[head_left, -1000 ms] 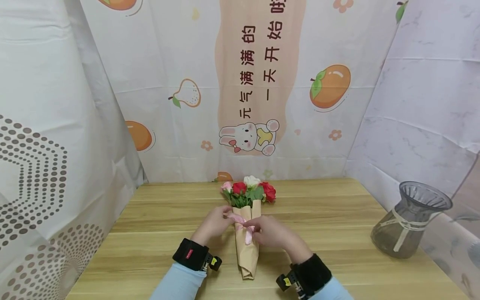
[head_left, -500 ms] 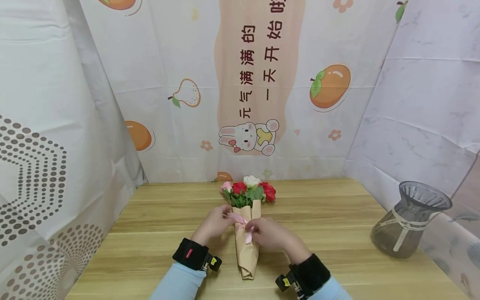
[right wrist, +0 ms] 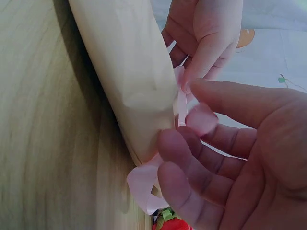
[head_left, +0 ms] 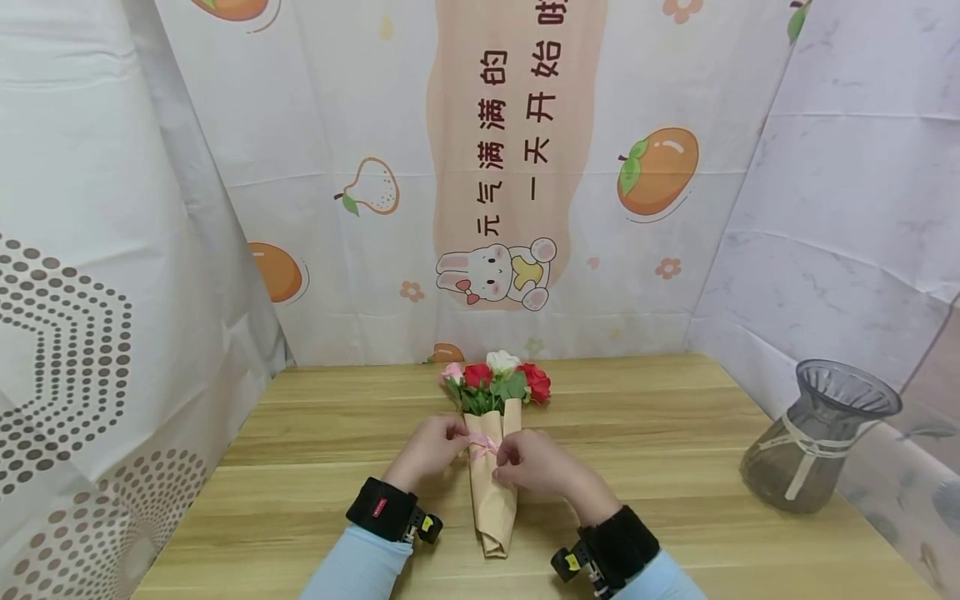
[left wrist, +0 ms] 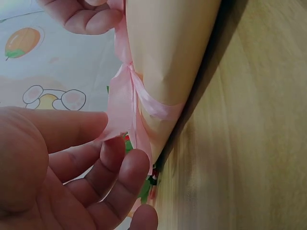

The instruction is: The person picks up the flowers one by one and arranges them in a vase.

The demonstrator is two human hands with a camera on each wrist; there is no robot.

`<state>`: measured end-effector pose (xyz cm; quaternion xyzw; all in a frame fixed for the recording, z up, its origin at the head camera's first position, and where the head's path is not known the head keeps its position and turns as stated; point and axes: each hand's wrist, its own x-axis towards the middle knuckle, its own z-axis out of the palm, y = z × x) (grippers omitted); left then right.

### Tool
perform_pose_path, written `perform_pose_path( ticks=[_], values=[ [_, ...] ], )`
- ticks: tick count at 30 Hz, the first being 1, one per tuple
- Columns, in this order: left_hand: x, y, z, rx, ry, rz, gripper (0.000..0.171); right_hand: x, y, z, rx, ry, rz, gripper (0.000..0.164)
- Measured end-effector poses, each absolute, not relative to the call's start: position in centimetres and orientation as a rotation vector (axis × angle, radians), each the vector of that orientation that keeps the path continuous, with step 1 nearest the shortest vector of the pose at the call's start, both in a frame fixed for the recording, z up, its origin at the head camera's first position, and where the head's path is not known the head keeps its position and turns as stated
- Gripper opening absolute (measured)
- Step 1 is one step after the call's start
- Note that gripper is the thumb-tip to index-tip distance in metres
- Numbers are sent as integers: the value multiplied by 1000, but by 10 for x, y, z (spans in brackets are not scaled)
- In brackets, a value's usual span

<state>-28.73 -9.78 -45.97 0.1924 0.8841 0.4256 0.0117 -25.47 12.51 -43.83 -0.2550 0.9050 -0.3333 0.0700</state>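
Observation:
A bouquet wrapped in tan paper [head_left: 492, 508] lies on the table, its red, white and pink roses [head_left: 477, 376] pointing to the far side. Round the paper runs a pink ribbon [left wrist: 120, 103], knotted on top. My left hand [head_left: 433, 446], at the left of the wrap, pinches one ribbon end between thumb and fingers. On the other side, my right hand [head_left: 540, 467] has its thumb and fingers curled together at the other ribbon end, largely covering it. A ribbon loop [right wrist: 144, 184] shows below the right fingers in the right wrist view.
A grey glass vase [head_left: 798, 467] with a pale cord round its neck stands at the table's right side. The wooden table [head_left: 322, 417] meets a printed cloth [head_left: 360, 275] at the back, and cloths hang at both sides.
The pink ribbon tail that hung below my right hand no longer shows in the head view. The strip by my left fingers shows less. Both hands stay almost in place.

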Motion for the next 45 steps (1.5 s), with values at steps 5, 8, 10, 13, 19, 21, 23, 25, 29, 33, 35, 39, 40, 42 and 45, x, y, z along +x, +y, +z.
perform_pose_path(
  ticks=[5, 8, 10, 13, 19, 21, 23, 25, 29, 33, 35, 39, 40, 42, 45],
  values=[
    [-286, -98, -459, 588, 2729, 1316, 9, -258, 128, -441, -725, 2741, -1019, 15],
    [-285, -97, -458, 601, 2742, 1300, 9, -260, 129, -442, -722, 2760, -1029, 13],
    [-285, -97, -458, 607, 2742, 1300, 9, -260, 129, -443, -735, 2780, -1030, 12],
    [-286, -97, -459, 595, 2708, 1330, 11, -261, 129, -443, -761, 2805, -1034, 10],
    [-285, -96, -463, 560, 2646, 1359, 13, -262, 129, -443, -699, 2807, -1049, 8],
    [-285, -96, -464, 549, 2658, 1338, 13, -262, 129, -443, -647, 2785, -1078, 10],
    [-286, -95, -465, 533, 2665, 1326, 12, -262, 129, -442, -612, 2767, -1109, 11],
    [-286, -95, -466, 515, 2676, 1317, 9, -262, 129, -442, -589, 2750, -1137, 10],
    [-288, -95, -467, 522, 2715, 1305, 15, -262, 129, -443, -585, 2731, -1179, 7],
    [-289, -96, -465, 584, 2793, 1252, 20, -263, 130, -443, -577, 2722, -1210, 10],
    [-288, -96, -463, 613, 2816, 1235, 18, -264, 131, -443, -574, 2734, -1210, 11],
    [-286, -96, -459, 644, 2849, 1204, 18, -266, 132, -445, -577, 2807, -1173, 7],
    [-285, -96, -458, 655, 2857, 1196, 18, -266, 133, -445, -580, 2828, -1164, 6],
    [-284, -96, -457, 670, 2871, 1174, 16, -266, 134, -445, -588, 2860, -1151, 7],
    [-282, -95, -455, 679, 2882, 1150, 14, -266, 135, -444, -585, 2869, -1159, 11]
  ],
)
